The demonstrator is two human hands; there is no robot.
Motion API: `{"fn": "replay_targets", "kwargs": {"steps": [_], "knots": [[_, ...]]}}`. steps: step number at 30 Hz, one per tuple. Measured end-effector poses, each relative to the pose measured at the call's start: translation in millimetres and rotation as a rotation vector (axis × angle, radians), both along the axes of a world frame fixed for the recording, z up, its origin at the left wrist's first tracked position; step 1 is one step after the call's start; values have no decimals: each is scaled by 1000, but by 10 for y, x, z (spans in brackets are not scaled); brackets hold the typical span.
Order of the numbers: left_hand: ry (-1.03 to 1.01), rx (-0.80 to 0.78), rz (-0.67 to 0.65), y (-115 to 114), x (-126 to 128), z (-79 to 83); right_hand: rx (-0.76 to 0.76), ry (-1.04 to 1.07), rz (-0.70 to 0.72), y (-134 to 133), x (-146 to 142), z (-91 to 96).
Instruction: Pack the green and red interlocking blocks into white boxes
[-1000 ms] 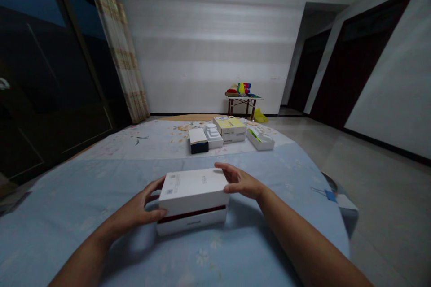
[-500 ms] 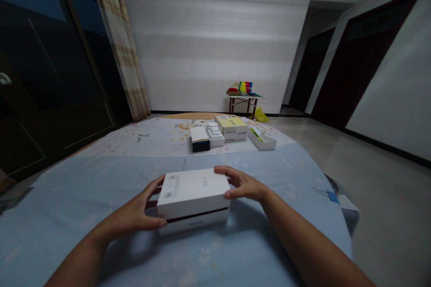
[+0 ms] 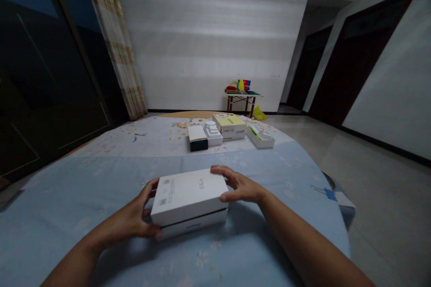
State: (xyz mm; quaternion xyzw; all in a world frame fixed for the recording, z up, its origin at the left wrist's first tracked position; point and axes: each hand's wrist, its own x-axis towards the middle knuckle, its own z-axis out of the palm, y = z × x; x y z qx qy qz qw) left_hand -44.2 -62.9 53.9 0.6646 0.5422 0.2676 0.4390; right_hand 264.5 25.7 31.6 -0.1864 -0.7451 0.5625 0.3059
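Observation:
A white phone box [image 3: 188, 197] marked Y93 is between my hands, just above or on the blue floral tablecloth [image 3: 262, 237]. Between its lid and its base runs a dark gap, wider toward the left. My left hand [image 3: 143, 215] grips the box's left end, the thumb low at the near corner by the base and the fingers behind. At the right end, my right hand [image 3: 239, 186] clasps the lid, thumb on the near side and fingers over the far top edge. The box's inside is hidden.
Farther back on the table stand a white-and-black box [image 3: 198, 139], a white moulded tray [image 3: 213, 133], a yellow-and-white box [image 3: 229, 126] and an open white box [image 3: 261, 138]. A blue clip [image 3: 330, 194] holds the cloth at the right edge. Beyond is a small table [image 3: 240, 95] with colourful items.
The box's left end has come slightly nearer and lower, with my left hand following it. My right hand keeps its hold on the lid. The whole view has shifted a little.

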Motion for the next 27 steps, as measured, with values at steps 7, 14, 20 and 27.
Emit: {"fn": "replay_targets", "kwargs": {"steps": [7, 14, 20, 27], "knots": [[20, 22, -9, 39, -34, -47, 37, -3, -20, -10, -10, -33], [42, 113, -74, 107, -120, -135, -7, -27, -35, -45, -30, -24], [-69, 60, -108, 91, -159, -184, -64, -30, -30, -42, -8, -35], [34, 77, -101, 43, -87, -37, -100, 7, -49, -17, -12, -70]]}}
